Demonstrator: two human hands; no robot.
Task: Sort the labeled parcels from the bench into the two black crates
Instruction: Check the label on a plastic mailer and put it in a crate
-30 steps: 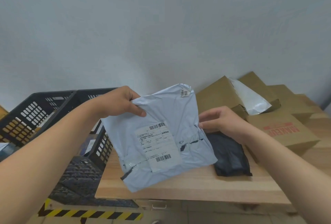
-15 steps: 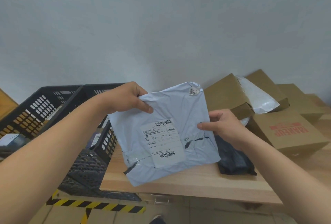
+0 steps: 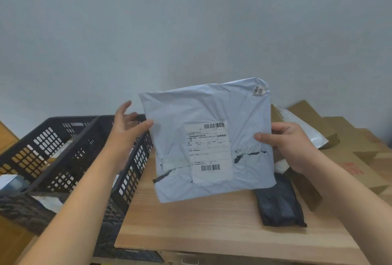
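Note:
A pale blue-grey poly mailer parcel [image 3: 212,137] with a white barcode label hangs upright above the wooden bench [image 3: 212,226]. My right hand [image 3: 290,144] pinches its right edge, thumb on the front. My left hand [image 3: 129,122] is beside its left edge with fingers spread, thumb tip near or at the edge, holding nothing. Two black lattice crates stand to the left of the bench, the nearer crate [image 3: 131,158] and the farther crate [image 3: 44,144], both with parcels inside.
A black poly bag parcel [image 3: 280,205] lies on the bench at the right. Behind it are several brown cardboard boxes [image 3: 350,165] and a white mailer [image 3: 303,127]. A grey wall rises behind. A drawer handle [image 3: 189,261] shows below the bench edge.
My left hand has let go of the parcel's top-left corner and opened beside it. The parcel has turned more upright, held by my right hand alone. The view has shifted left.

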